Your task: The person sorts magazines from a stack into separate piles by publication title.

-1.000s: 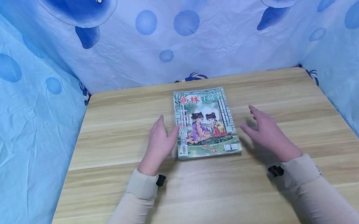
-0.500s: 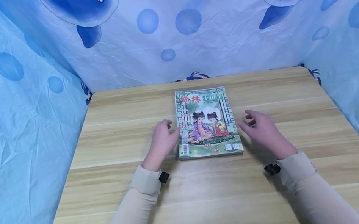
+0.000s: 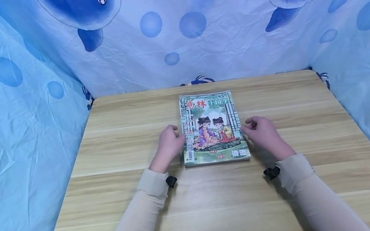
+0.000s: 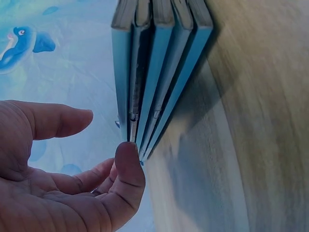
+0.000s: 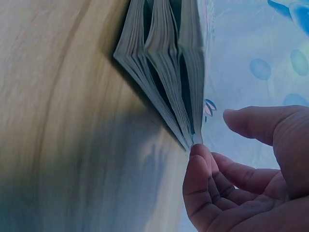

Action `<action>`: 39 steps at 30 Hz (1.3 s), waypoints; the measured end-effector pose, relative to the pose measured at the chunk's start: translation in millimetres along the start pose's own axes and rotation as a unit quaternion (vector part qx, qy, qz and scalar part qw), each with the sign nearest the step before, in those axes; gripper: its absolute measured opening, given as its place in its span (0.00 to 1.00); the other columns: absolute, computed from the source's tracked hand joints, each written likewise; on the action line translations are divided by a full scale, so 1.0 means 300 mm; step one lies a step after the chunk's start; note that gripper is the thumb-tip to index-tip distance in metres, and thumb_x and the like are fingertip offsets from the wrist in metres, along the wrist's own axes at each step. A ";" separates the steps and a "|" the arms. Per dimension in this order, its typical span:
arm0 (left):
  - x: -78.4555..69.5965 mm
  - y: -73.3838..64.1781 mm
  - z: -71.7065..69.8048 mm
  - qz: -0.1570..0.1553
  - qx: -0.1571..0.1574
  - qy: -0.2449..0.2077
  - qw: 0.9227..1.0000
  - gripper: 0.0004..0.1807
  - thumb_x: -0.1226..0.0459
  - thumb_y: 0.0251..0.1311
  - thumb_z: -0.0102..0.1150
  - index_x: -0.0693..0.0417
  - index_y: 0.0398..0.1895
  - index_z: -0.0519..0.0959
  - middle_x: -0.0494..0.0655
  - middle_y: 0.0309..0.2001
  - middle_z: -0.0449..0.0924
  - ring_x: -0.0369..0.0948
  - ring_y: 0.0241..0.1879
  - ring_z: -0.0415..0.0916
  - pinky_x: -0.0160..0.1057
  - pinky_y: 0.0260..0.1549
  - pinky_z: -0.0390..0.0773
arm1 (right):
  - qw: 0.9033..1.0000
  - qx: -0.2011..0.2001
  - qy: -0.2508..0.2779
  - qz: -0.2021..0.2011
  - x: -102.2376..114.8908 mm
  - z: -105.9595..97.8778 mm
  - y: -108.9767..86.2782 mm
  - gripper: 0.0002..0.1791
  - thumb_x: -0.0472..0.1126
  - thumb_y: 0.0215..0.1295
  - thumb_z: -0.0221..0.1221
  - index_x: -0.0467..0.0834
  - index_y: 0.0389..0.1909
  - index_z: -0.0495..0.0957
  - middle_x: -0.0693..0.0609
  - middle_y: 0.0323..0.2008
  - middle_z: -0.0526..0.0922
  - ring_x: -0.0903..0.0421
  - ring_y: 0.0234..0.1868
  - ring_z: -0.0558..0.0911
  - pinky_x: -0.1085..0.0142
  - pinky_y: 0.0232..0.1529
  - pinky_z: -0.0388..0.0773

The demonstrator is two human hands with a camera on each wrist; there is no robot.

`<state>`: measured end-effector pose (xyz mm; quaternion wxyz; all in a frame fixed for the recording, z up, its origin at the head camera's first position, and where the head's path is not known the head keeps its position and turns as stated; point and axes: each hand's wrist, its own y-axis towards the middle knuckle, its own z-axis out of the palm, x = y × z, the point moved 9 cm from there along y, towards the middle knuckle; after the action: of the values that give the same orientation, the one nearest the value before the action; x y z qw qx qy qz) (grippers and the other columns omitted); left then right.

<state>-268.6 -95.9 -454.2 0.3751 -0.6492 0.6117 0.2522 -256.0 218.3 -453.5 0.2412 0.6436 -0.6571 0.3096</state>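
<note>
A stack of several magazines (image 3: 213, 127) lies flat on the wooden table, its top cover green with two cartoon figures. Beside its left edge is my left hand (image 3: 169, 143); in the left wrist view, bent fingers (image 4: 128, 169) come up to the blue spines (image 4: 145, 72), while the thumb stands apart. My right hand (image 3: 262, 134) is at the opposite edge. There, in the right wrist view, the bent fingers (image 5: 199, 169) reach the page edges (image 5: 164, 58), thumb held away. Whether the fingertips press on the stack I cannot tell.
The wooden table (image 3: 112, 204) extends around the stack on all sides. Blue cloth (image 3: 172, 26) printed with whales and bubbles hangs behind the table and along both sides. A black wrist strap piece (image 3: 272, 173) shows at the right cuff.
Both hands' fingers have bent in from a straighter pose. My right hand has shifted left to the stack's right edge; the left has edged slightly nearer. The stack stays in place.
</note>
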 end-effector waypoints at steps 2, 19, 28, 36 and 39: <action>0.002 0.003 0.005 -0.004 0.002 0.004 1.000 0.28 0.65 0.66 0.60 0.70 0.65 0.68 0.66 0.57 0.76 0.55 0.52 0.77 0.49 0.50 0.81 | 1.000 0.003 0.008 0.007 -0.003 0.009 0.004 0.26 0.46 0.70 0.63 0.30 0.58 0.76 0.39 0.42 0.82 0.45 0.41 0.81 0.56 0.39 0.82; 0.019 0.032 0.037 -0.029 0.011 0.018 0.999 0.26 0.69 0.62 0.63 0.69 0.62 0.71 0.57 0.43 0.79 0.50 0.42 0.79 0.43 0.40 0.83 | 0.998 0.025 0.021 0.046 -0.033 0.061 0.020 0.21 0.43 0.70 0.63 0.32 0.56 0.79 0.41 0.43 0.82 0.47 0.42 0.81 0.57 0.41 0.81; 0.007 0.033 0.033 -0.009 -0.005 0.016 1.000 0.23 0.71 0.60 0.63 0.70 0.59 0.75 0.55 0.39 0.78 0.49 0.38 0.77 0.43 0.36 0.82 | 0.998 0.026 0.016 0.050 -0.029 0.060 0.025 0.21 0.43 0.70 0.64 0.32 0.56 0.79 0.42 0.43 0.82 0.47 0.43 0.81 0.56 0.42 0.81; -0.004 0.025 0.029 0.011 -0.030 0.014 0.999 0.20 0.74 0.57 0.62 0.70 0.54 0.77 0.54 0.38 0.77 0.48 0.38 0.76 0.43 0.39 0.80 | 0.999 0.026 0.013 0.042 -0.031 0.067 0.025 0.21 0.43 0.70 0.64 0.32 0.55 0.78 0.42 0.42 0.82 0.47 0.42 0.80 0.57 0.40 0.81; -0.001 0.023 0.031 0.001 -0.021 -0.016 1.000 0.24 0.72 0.57 0.64 0.69 0.58 0.75 0.54 0.41 0.78 0.48 0.40 0.77 0.43 0.41 0.81 | 0.999 0.025 0.012 0.039 -0.032 0.067 0.025 0.20 0.43 0.70 0.64 0.32 0.54 0.79 0.43 0.41 0.81 0.48 0.41 0.80 0.57 0.39 0.81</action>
<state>-274.2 -88.2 -460.8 0.3714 -0.6523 0.6005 0.2756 -261.4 210.4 -475.0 0.2208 0.6199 -0.6704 0.3427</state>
